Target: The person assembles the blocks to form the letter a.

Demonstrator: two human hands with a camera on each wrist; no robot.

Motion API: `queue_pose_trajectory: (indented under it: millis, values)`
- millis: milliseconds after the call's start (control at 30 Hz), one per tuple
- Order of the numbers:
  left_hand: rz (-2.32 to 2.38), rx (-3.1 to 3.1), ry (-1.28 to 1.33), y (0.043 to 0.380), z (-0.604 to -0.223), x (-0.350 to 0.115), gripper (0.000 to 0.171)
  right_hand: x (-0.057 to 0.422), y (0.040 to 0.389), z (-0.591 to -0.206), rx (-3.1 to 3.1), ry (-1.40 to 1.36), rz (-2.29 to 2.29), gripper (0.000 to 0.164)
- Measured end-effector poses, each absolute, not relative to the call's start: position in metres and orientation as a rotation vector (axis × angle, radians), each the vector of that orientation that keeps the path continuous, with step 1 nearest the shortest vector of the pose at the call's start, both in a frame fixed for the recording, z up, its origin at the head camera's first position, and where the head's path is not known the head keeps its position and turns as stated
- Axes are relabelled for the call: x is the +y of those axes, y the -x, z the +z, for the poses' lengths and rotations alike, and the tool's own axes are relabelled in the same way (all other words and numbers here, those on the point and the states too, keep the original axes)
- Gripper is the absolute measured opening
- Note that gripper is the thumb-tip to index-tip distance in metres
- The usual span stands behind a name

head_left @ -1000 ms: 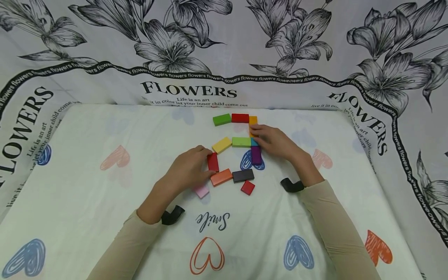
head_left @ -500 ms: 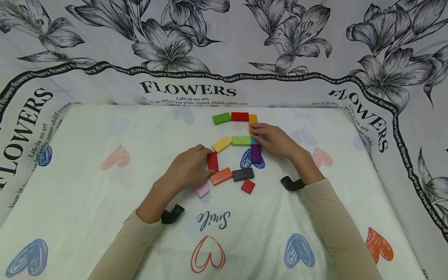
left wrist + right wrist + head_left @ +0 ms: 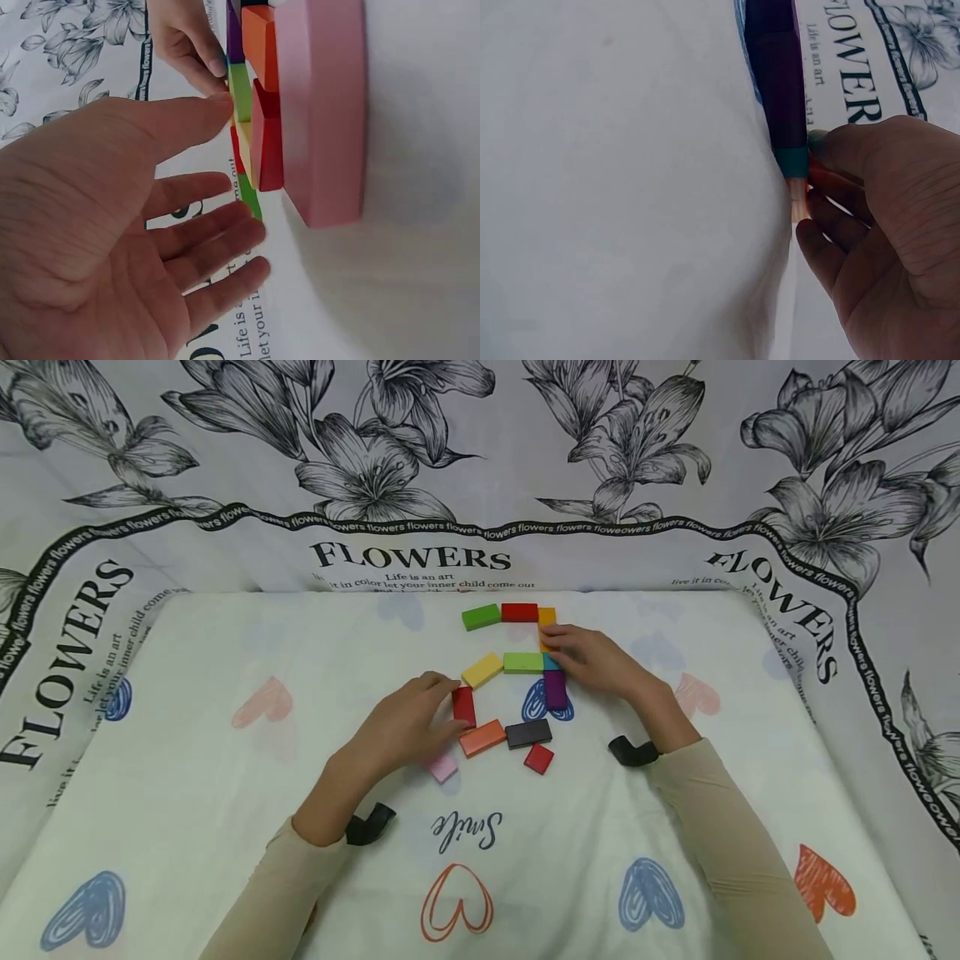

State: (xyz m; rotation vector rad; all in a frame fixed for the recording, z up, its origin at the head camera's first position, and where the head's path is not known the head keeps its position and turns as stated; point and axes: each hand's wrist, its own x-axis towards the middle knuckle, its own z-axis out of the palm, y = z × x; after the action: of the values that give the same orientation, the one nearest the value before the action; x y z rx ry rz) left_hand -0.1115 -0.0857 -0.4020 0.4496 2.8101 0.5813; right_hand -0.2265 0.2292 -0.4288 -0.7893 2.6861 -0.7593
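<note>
In the head view, my left hand [image 3: 401,722] is beside a red block [image 3: 463,707], thumb near one end and forefinger near the other. Seen from the left wrist, its fingers are extended and spread, fingertips just short of the red block. My right hand [image 3: 600,660] holds an orange-yellow block [image 3: 547,614] between thumb and fingers, partly covering it. Below it a small blue block [image 3: 551,662] touches a purple block [image 3: 555,690]. A lime block [image 3: 522,662] and a yellow block [image 3: 482,671] run leftward from there.
Red [image 3: 519,612] and green [image 3: 481,617] blocks top the row. Orange [image 3: 482,738], dark grey [image 3: 528,733], and small red [image 3: 538,758] blocks lie lower down. A pink block [image 3: 444,767] is partly under my left hand. A white heart-printed cloth [image 3: 337,902] covers the table.
The head view shifts slightly, moving the whole scene a little to the right. Both hands and all the blocks keep their places relative to each other.
</note>
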Motion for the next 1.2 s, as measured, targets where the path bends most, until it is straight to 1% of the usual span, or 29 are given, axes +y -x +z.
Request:
queue_pose_trajectory:
  millis: [200, 400, 733, 1200]
  values:
    - [0.628, 2.905, -0.566, 0.097, -0.403, -0.099, 0.049, 0.228, 0.228, -0.429, 2.69, 0.795, -0.761, 0.045]
    - [0.642, 2.922, -0.722, 0.087, -0.404, -0.092, 0.034, 0.229, 0.228, -0.429, 2.711, 0.777, -0.736, 0.045]
    - [0.507, 2.929, -0.81, 0.086, -0.403, -0.067, 0.043, 0.225, 0.227, -0.429, 2.701, 0.762, -0.75, 0.046]
    - [0.442, 2.876, -0.873, 0.088, -0.405, -0.057, 0.036, 0.227, 0.226, -0.431, 2.706, 0.814, -0.743, 0.045]
